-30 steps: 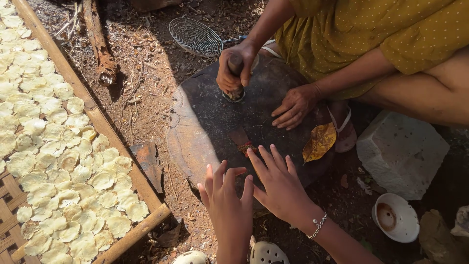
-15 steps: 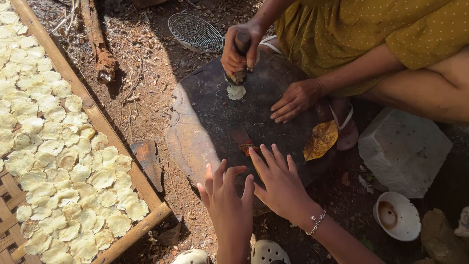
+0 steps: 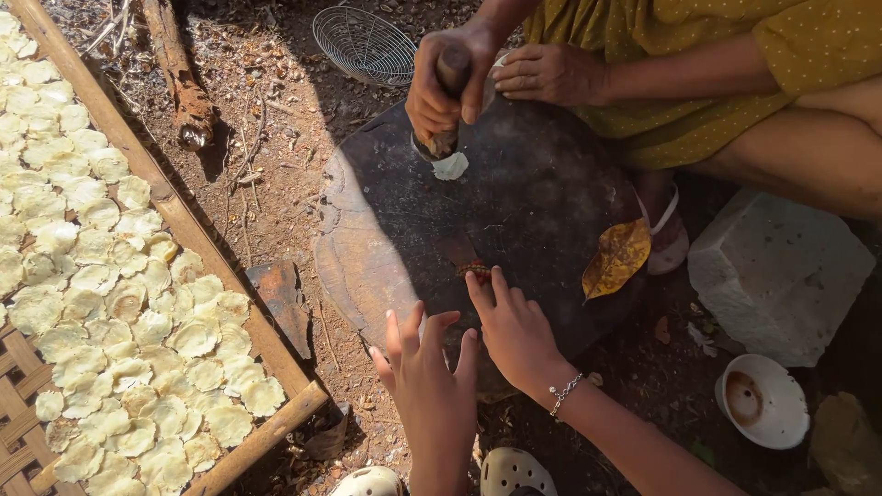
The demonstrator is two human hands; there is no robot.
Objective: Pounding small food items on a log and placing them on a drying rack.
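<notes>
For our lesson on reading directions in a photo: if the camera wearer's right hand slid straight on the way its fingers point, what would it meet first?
The right hand points up across the round wooden block. Its fingertips already touch a small red-and-tan item; beyond lies bare wood, then probably the flattened pale disc.

Bamboo drying tray runs off the frame at nine o'clock; the other person's hand hides most of a wooden pestle; wire strainer is cropped at twelve o'clock
</notes>
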